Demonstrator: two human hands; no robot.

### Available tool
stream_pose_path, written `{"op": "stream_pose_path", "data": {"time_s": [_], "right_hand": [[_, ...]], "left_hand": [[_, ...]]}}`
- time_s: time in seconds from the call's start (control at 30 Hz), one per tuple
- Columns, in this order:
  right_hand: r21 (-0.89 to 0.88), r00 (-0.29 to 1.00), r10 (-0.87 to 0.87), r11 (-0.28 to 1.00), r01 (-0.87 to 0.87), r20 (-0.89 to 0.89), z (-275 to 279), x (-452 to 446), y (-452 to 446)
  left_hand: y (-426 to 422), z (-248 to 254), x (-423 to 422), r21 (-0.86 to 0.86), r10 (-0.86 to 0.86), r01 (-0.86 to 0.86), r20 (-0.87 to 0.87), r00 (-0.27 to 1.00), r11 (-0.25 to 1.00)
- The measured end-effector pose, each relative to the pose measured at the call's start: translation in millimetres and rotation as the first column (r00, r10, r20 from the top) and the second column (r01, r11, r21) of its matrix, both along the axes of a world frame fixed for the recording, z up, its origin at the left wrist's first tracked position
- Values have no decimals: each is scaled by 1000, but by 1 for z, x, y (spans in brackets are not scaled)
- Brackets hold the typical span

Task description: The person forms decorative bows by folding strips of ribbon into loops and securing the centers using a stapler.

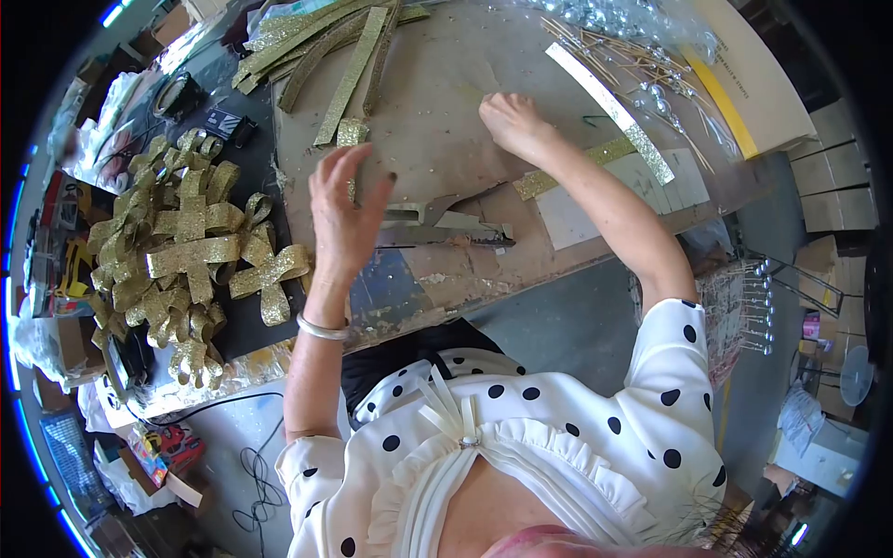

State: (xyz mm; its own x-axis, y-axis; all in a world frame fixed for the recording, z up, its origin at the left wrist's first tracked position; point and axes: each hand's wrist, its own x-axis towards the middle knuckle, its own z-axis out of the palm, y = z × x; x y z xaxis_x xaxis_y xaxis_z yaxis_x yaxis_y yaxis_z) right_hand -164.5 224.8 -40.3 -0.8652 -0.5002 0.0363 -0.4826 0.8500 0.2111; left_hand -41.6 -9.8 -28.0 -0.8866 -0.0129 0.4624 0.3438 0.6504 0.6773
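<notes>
My left hand (344,209) is over the table's left part, thumb apart from the curved fingers. Beside its fingertips a small gold glitter ribbon loop (352,133) shows; the fingers partly cover it, and no firm grip on it shows. My right hand (513,123) is closed over the middle of the table, and whatever its fingers may hold is hidden. Between the hands and nearer my body lies a long grey metal tool (446,226), its kind unclear. Gold glitter strips (353,79) lie in a bunch beyond my left hand.
Finished-looking gold ribbon bows (195,246) are heaped at the left. A pale glitter strip (609,112), a white card (619,197) and thin sticks with silver balls (642,70) lie at the right. A cardboard box (753,74) stands at the far right corner.
</notes>
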Motion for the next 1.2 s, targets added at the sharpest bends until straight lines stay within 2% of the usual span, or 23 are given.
{"op": "stream_pose_path", "data": {"time_s": [0.17, 0.23, 0.3, 0.33, 0.37, 0.4, 0.47, 0.5, 0.57, 0.6, 0.63, 0.67, 0.73, 0.8, 0.83, 0.87, 0.93, 1.0, 1.07, 1.1, 1.13, 1.17, 1.2], "right_hand": [[-80, 997, 57, 995, -61, -53, 1, -11, 3], [-246, 993, -92, 967, 72, -72, 0, -18, 13], [-295, 991, -126, 946, 133, 43, 6, -28, 20], [-337, 976, -151, 921, 197, 159, 12, -31, 23], [-416, 996, -87, 906, 82, 6, 17, -32, 30], [-415, 996, -89, 906, 82, 4, 33, -28, 29], [-751, 990, -31, 648, 123, 135, 68, -13, 23], [-751, 991, -36, 648, 123, 131, 78, -8, 19], [-928, 976, 81, 334, 165, 202, 90, -2, 15], [-928, 977, 76, 335, 162, 198, 92, -2, 18], [-977, 978, 125, 153, 146, 166, 92, -3, 20], [-990, 978, 169, -35, 133, 125, 92, -5, 22], [-898, 918, 334, -305, 318, 212, 107, 2, 35], [-742, 776, 581, -403, 536, 245, 105, -6, 64], [-671, 765, 599, -470, 574, 236, 107, 1, 68], [-669, 765, 600, -471, 575, 235, 102, 4, 75], [-586, 635, 772, -517, 624, -4, 91, 11, 85], [-598, 685, 727, -529, 602, 47, 82, 27, 83], [-396, 541, 841, -495, 773, 6, 70, 41, 83], [-396, 556, 831, -506, 767, 15, 69, 48, 82], [-397, 571, 821, -517, 759, 24, 70, 56, 79], [-452, 620, 783, -534, 714, 54, 74, 64, 74], [-509, 552, 833, -488, 709, -29, 72, 65, 72]], "left_hand": [[4, 8, 7, 177, -148, 125, 124, 981, 976], [8, 8, 4, 276, -224, 168, 185, 957, 946], [20, 8, -4, 583, -411, 169, 313, 856, 795], [27, 11, -7, 582, -414, 173, 309, 856, 794], [36, 14, -11, 655, -467, 154, 334, 819, 740], [45, 18, -15, 722, -520, 126, 354, 778, 680], [68, 18, -23, 774, -555, 131, 313, 771, 619], [81, 20, -27, 806, -570, 151, 258, 780, 573], [105, 17, -33, 835, -586, 179, 197, 786, 520], [115, 15, -35, 865, -670, 262, 110, 734, 428], [120, 13, -36, 884, -741, 334, 21, 671, 328], [120, 9, -36, 883, -742, 337, 18, 671, 326], [114, 9, -30, 835, -736, 281, 199, 647, 473], [101, 7, -24, 845, -740, 261, 211, 639, 467], [94, 7, -19, 855, -742, 239, 222, 633, 459], [86, 8, -15, 855, -741, 238, 224, 633, 461], [72, 12, -5, 838, -705, 176, 299, 643, 516], [61, 7, 0, 855, -661, 126, 287, 694, 503], [38, 2, 5, 767, -694, 239, 341, 635, 596], [30, 0, 9, 831, -740, 207, 311, 596, 517], [24, 0, 11, 828, -727, 194, 319, 608, 526], [20, -1, 14, 852, -653, 142, 268, 709, 504], [17, 0, 17, 874, -561, 95, 219, 798, 476]]}}
